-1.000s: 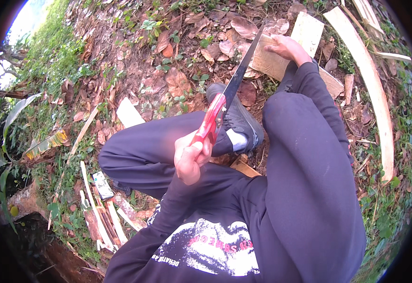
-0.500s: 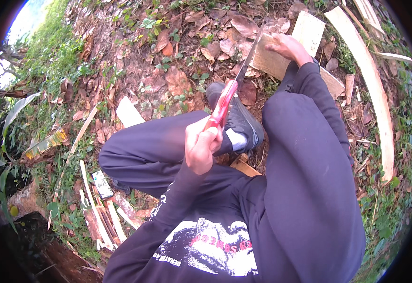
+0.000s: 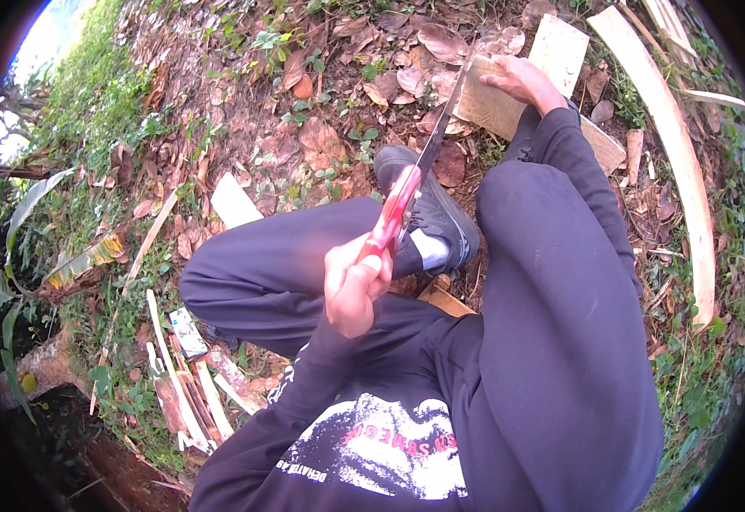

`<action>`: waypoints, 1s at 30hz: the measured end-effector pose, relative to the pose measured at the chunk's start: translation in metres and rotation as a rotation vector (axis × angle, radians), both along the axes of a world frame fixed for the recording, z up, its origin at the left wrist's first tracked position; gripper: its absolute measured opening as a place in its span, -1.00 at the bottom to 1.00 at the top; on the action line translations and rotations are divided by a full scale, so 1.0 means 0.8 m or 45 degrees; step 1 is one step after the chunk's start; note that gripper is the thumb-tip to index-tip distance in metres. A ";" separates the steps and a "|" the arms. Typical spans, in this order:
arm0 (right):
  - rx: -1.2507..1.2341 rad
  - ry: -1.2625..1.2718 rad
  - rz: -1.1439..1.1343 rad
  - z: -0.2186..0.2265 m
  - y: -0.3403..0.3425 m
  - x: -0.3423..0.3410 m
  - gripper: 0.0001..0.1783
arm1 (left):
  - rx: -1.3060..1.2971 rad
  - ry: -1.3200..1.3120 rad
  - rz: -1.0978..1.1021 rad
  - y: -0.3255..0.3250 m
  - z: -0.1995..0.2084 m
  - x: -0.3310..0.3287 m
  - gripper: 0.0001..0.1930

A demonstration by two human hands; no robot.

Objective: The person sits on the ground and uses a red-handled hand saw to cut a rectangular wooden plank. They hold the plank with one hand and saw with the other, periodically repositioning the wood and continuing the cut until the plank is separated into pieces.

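My left hand (image 3: 355, 286) is closed round the red handle (image 3: 396, 205) of a handsaw. The saw's dark blade (image 3: 437, 136) slants up and right, its far part against the left end of a wooden board (image 3: 485, 101). On top of that board, close to the blade, my right hand (image 3: 526, 84) holds it down, fingers reaching toward the cut end. The board slants down to the right, passing behind my right forearm and knee. A second pale board (image 3: 558, 53) lies at its far side, partly hidden by the first. Below the blade is my dark shoe (image 3: 432, 205).
Long pale wood strips (image 3: 675, 145) lie on the right. At the lower left, several narrow sticks (image 3: 186, 392) lie beside a small rectangular object (image 3: 187, 333). A pale offcut (image 3: 234, 201) sits beyond my left knee. Dry leaves (image 3: 321, 145) and weeds cover the ground.
My left hand has drawn the saw slightly back toward me, down and left. My right hand stays on the board, which looks almost unmoved.
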State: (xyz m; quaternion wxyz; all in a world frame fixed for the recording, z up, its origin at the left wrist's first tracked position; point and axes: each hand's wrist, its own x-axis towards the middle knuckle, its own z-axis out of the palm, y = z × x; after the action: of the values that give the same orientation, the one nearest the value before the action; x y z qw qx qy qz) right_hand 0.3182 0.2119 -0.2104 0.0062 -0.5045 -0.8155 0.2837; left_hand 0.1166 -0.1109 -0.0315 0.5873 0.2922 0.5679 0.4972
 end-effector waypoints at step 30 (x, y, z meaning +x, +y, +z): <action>-0.207 0.109 -0.036 0.005 0.003 0.004 -0.31 | -0.391 0.151 -0.198 0.006 -0.028 -0.059 -0.66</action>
State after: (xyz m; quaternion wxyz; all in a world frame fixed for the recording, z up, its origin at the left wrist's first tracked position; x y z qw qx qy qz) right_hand 0.3212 0.2142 -0.2065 0.0040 -0.5023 -0.7815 0.3700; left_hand 0.0693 -0.1064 -0.0537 0.6271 0.2711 0.6465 0.3396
